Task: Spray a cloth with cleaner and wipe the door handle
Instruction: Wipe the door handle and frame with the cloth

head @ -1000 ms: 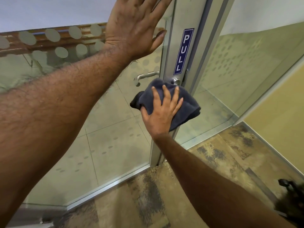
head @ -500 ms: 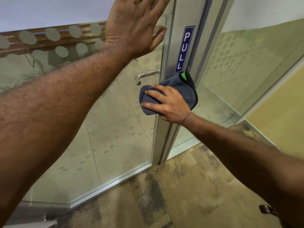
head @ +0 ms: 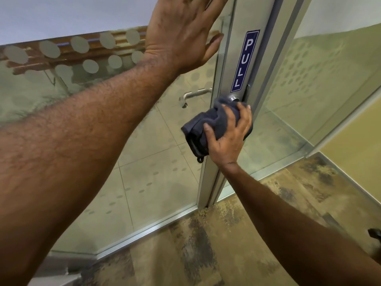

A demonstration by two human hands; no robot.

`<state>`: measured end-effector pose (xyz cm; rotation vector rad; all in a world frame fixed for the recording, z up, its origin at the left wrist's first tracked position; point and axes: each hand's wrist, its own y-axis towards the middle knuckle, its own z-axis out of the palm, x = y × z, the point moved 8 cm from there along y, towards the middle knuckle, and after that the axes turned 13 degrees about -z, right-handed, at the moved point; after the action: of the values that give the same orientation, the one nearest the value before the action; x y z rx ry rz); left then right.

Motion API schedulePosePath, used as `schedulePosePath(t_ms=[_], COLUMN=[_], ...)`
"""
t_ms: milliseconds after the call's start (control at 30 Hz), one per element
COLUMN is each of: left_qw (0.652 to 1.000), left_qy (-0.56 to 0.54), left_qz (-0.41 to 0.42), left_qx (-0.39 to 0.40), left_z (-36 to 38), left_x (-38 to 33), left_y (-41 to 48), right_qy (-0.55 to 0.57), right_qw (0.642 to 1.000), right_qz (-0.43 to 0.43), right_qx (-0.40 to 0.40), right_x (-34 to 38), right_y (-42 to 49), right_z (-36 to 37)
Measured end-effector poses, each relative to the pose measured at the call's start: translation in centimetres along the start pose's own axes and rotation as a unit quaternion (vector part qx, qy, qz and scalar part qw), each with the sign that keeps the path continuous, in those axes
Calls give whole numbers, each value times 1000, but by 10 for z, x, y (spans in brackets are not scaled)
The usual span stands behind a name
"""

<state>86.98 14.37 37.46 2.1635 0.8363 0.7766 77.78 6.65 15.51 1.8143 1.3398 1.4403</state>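
My right hand (head: pixel 228 135) grips a dark grey cloth (head: pixel 203 126) wrapped around the near door handle, whose round metal base (head: pixel 234 98) shows just above the cloth. The lever itself is hidden under the cloth. My left hand (head: pixel 181 32) lies flat with fingers spread against the glass door (head: pixel 144 162), high up next to the metal door frame (head: pixel 228 65). A matching silver handle (head: pixel 194 94) shows through the glass on the far side. No spray bottle is in view.
A blue PULL sign (head: pixel 244 60) runs down the frame above the handle. A fixed glass panel (head: pixel 309 89) stands to the right, with a yellow wall (head: pixel 358 139) beyond. Patterned brown carpet (head: pixel 206 244) covers the floor. A dark object (head: pixel 375 233) sits at the right edge.
My right hand turned from lying sideways over the cloth to gripping it upright, and the cloth shifted down and left along the handle. My left hand stayed pressed on the glass.
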Motion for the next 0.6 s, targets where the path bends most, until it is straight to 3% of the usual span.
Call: schedulePosePath(t_ms=[67,133,267,400,467,500,600], left_qw=[1000,1000,999,1000,1000,1000,1000], left_qy=[-7,-12,-21,-27,-20,-17,-21], left_qz=[-4,-9,-12,-10,-5,-3,-1], left_qx=[10,21,22,0,-9,-10,-9], left_z=[1,2,4,1,0,0,-1], left_x=[0,1,1,1,0,0,1], left_y=[-1,-2,-2,-1,0,0,1], right_qy=[82,188,373,466,469,451,312], right_qw=[989,951,794,699,691,707,833], right_qz=[113,233,454,511,513,507,434], right_qx=[-37,-72,-154,-185,-198,-198,-140], right_x=[-8,-23,-50,-47,-43,-40,-19], right_y=[1,0,-10,-16,-16,-16,-12], right_z=[-1,2,15,24,23,21,11])
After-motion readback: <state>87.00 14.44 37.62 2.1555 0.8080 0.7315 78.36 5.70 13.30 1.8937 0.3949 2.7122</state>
